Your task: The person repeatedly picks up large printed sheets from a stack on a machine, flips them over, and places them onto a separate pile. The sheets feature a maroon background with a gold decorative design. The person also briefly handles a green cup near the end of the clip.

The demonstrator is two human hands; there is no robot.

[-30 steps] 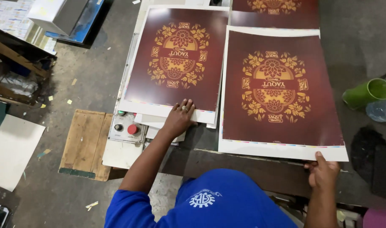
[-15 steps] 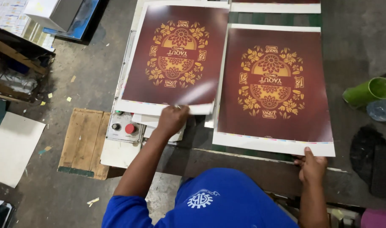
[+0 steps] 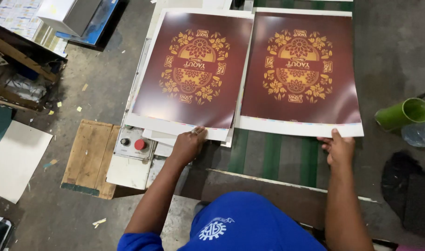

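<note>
Left hand (image 3: 188,146): fingers flat, pressing the stack (image 3: 182,125) edge.
Right hand (image 3: 339,149): fingers pinching the sheet (image 3: 299,128) margin, beside the stack.
Tip: keep the stack pinned, slide the sheet level, edges squared.

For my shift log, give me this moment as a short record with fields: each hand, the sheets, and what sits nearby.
left hand: flat on near edge of left printed sheet, atop a stack
right hand: fingers pinch near white edge of right printed sheet
sheets: dark red, gold ornament, side by side
nearby: control box with red button; green cup
</note>
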